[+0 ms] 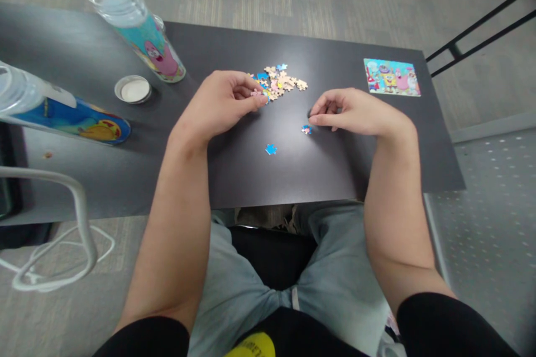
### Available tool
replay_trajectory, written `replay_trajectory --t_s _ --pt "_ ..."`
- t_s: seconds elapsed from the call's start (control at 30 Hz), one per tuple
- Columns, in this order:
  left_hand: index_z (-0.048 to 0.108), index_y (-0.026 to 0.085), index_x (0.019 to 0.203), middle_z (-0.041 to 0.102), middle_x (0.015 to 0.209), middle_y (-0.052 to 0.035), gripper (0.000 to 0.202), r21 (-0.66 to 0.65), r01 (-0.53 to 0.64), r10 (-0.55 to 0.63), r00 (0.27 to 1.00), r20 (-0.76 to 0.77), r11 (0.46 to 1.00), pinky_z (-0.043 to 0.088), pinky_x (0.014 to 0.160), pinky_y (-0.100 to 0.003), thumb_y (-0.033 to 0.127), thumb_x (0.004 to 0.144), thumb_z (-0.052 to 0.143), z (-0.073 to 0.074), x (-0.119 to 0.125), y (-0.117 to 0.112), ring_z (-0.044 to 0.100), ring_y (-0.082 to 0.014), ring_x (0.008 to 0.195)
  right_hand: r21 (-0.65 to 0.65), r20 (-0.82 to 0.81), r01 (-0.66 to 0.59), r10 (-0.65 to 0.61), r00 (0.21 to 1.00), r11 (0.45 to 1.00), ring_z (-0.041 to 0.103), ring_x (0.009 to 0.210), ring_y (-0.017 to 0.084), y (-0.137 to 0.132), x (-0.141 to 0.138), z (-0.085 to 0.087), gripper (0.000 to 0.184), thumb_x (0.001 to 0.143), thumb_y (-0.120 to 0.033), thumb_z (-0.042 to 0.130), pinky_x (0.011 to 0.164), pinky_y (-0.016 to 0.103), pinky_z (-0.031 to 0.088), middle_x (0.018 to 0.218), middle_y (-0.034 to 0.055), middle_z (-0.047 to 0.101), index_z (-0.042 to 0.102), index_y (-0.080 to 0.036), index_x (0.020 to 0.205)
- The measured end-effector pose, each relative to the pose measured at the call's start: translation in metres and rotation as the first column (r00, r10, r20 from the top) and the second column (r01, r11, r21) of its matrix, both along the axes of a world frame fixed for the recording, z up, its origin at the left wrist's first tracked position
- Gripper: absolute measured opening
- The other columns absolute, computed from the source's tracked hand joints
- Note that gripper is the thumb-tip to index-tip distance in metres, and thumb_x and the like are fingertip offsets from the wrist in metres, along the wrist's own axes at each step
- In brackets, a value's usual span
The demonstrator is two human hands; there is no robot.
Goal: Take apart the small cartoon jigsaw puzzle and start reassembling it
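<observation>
Your black shirt (301,332) is nearest, 6 o'clock. Puzzle pile (287,83) at 12; your left hand (221,100), 11, seems to pinch a piece (256,92). Right hand (355,111), 2: fingertips bunched, can't tell if gripping. Pieces look light, stiff, so grab edges.

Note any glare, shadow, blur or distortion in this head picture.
Head view: pale sheen on the dark table; soft shadows near the left hand and right hand; outward lean of the pink-figure tube, probably wide-angle distortion; slightly soft detail on the picture card.
</observation>
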State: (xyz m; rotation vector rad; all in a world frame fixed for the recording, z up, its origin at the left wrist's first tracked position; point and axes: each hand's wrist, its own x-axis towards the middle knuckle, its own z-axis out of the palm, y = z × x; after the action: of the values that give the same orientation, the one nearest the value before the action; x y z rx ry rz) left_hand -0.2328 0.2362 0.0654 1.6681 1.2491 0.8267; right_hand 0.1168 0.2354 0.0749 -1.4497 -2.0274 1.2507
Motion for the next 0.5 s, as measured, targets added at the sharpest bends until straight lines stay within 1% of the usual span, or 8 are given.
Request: replay_trajectory --t_s 0.07,0.1,0.17,0.2,0.27,0.33,0.43,0.5 --pt "0.09 0.024 0.103 0.084 0.089 -0.0065 0.024 -0.033 0.033 -0.034 0.999 -0.006 0.999 0.074 0.094 -0.047 0.039 0.092 0.106 0.002 0.004 -0.001 0.083 -0.0293 0.093 0.097 -0.063 0.086 -0.08 0.995 0.992 0.07 0.072 0.025 -0.001 -0.002 0.0 0.025 0.104 -0.046 0.107 0.065 0.044 0.058 0.088 0.0081 0.085 0.092 -0.026 0.104" --pt "0.091 0.023 0.105 0.084 0.088 -0.0065 0.025 -0.049 0.049 -0.049 0.999 -0.006 0.998 0.073 0.092 -0.046 0.038 0.091 0.107 0.002 0.005 -0.001 0.083 -0.0287 0.091 0.146 -0.1 0.11 -0.097 0.99 0.983 0.069 0.074 0.025 -0.002 -0.007 0.0 0.026 0.105 -0.048 0.106 0.067 0.044 0.059 0.09 0.0075 0.083 0.091 -0.027 0.105" --pt "0.092 0.023 0.108 0.084 0.088 -0.006 0.032 -0.069 0.071 -0.071 0.997 0.002 0.995 0.072 0.088 -0.043 0.039 0.089 0.112 0.002 0.009 -0.002 0.084 -0.0279 0.09 0.213 -0.157 0.094 -0.061 0.986 0.972 0.068 0.08 0.026 -0.005 -0.023 -0.001 0.028 0.107 -0.052 0.104 0.075 0.045 0.061 0.094 0.0068 0.082 0.09 -0.028 0.104" --pt "0.092 0.023 0.11 0.084 0.088 -0.0057 0.036 -0.072 0.08 -0.079 0.997 0.007 0.994 0.071 0.086 -0.042 0.042 0.088 0.113 0.002 0.01 -0.002 0.084 -0.0276 0.089 0.223 -0.171 0.049 -0.01 0.985 0.974 0.069 0.084 0.026 -0.007 -0.033 -0.002 0.029 0.109 -0.053 0.103 0.08 0.044 0.062 0.096 0.006 0.083 0.09 -0.028 0.106" --pt "0.091 0.023 0.111 0.084 0.087 -0.0052 0.042 -0.074 0.099 -0.098 0.995 0.02 0.992 0.069 0.083 -0.04 0.05 0.087 0.115 0.002 0.01 -0.002 0.084 -0.0269 0.088 0.208 -0.2 -0.032 0.074 0.977 0.978 0.07 0.085 0.024 -0.01 -0.052 -0.004 0.032 0.111 -0.058 0.098 0.084 0.041 0.061 0.097 0.004 0.082 0.091 -0.027 0.107" --pt "0.09 0.023 0.111 0.085 0.087 -0.0053 0.047 -0.078 0.118 -0.116 0.993 0.029 0.99 0.069 0.082 -0.039 0.056 0.087 0.114 0.001 0.01 -0.002 0.085 -0.0267 0.088 0.184 -0.219 -0.06 0.101 0.971 0.981 0.069 0.087 0.023 -0.012 -0.065 -0.007 0.039 0.112 -0.064 0.097 0.081 0.038 0.057 0.094 0.0026 0.079 0.088 -0.027 0.104" --pt "0.089 0.025 0.109 0.088 0.091 -0.0061 0.049 -0.074 0.126 -0.123 0.991 0.043 0.989 0.071 0.085 -0.041 0.062 0.087 0.112 0.002 0.008 -0.002 0.086 -0.028 0.091 0.138 -0.203 -0.042 0.07 0.977 0.99 0.066 0.087 0.023 -0.011 -0.07 -0.01 0.049 0.114 -0.073 0.093 0.078 0.035 0.054 0.094 0.0026 0.077 0.085 -0.027 0.1" --pt "0.09 0.026 0.108 0.089 0.094 -0.0071 0.045 -0.063 0.123 -0.119 0.991 0.059 0.99 0.073 0.088 -0.043 0.062 0.09 0.109 0.004 0.007 -0.003 0.087 -0.0291 0.093 0.121 -0.193 -0.017 0.04 0.98 0.993 0.065 0.087 0.023 -0.009 -0.066 -0.01 0.054 0.115 -0.079 0.09 0.079 0.036 0.054 0.098 0.0035 0.08 0.086 -0.027 0.101"
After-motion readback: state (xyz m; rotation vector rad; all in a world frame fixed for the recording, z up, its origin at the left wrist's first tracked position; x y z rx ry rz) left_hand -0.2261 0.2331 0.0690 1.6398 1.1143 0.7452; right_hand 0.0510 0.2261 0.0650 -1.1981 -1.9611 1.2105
